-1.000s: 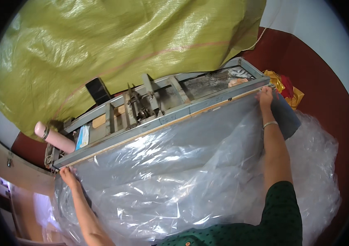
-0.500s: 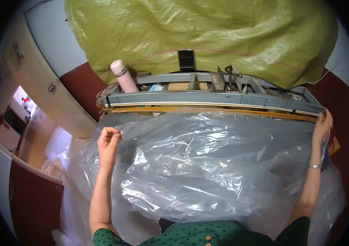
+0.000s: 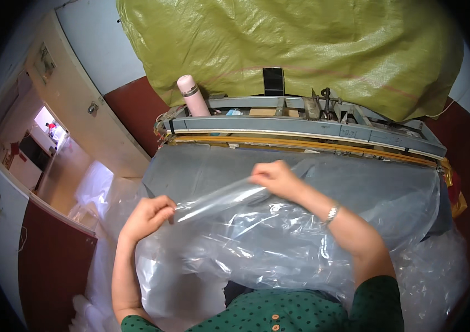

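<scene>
Clear plastic film (image 3: pixel 279 238) lies crumpled over a grey tabletop (image 3: pixel 191 166) and hangs down in front of me. My left hand (image 3: pixel 149 217) pinches the film's edge at the left. Over the middle of the tabletop, my right hand (image 3: pixel 279 180) is closed on another part of the same edge, slightly blurred. Between both hands the film is drawn into a taut, shiny fold running up to the right. A metal band circles my right wrist.
Behind the tabletop runs a grey metal frame (image 3: pixel 257 125) with yellowish strips along its front. A pink bottle (image 3: pixel 194 97) and dark scissors (image 3: pixel 327 102) stand in it. Green-yellow sheeting (image 3: pixel 323 44) hangs behind. An open door (image 3: pixel 91 99) is at left; more film (image 3: pixel 428 276) bunches at right.
My right hand has swung from the far right corner to the middle, bringing the film's edge along. My left hand has come lower. The far strip of tabletop is now uncovered.
</scene>
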